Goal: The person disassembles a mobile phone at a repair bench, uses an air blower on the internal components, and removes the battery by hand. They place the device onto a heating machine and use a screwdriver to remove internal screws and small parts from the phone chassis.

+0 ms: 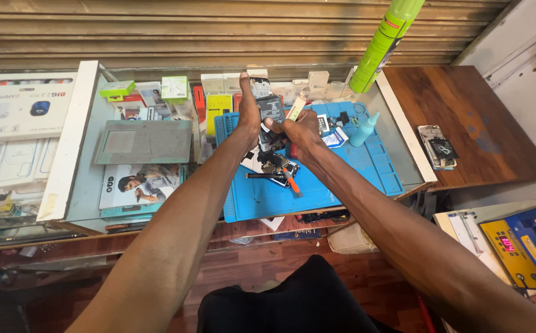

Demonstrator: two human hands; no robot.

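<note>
Both hands lift an opened dark smartphone above a blue silicone repair mat, just above the middle of the frame.

The left hand [249, 110] grasps the opened dark smartphone [270, 117] along its left edge, fingers pointing up — the phone is held upright, its inside with a black battery facing the camera. The right hand [302, 129] is clenched around the phone's lower right side; what its fingertips pinch I cannot tell. Beneath lies the blue silicone repair mat [366, 166], with an orange-handled screwdriver [292, 183] and a black rod-shaped tool [265, 176] just under the hands. A pale blue squeeze bottle [363, 130] stands on the mat to the right. A green spray can [384, 43] leans at upper right — a second opened phone [437, 147] lies on the brown wooden board [465, 105].
</note>
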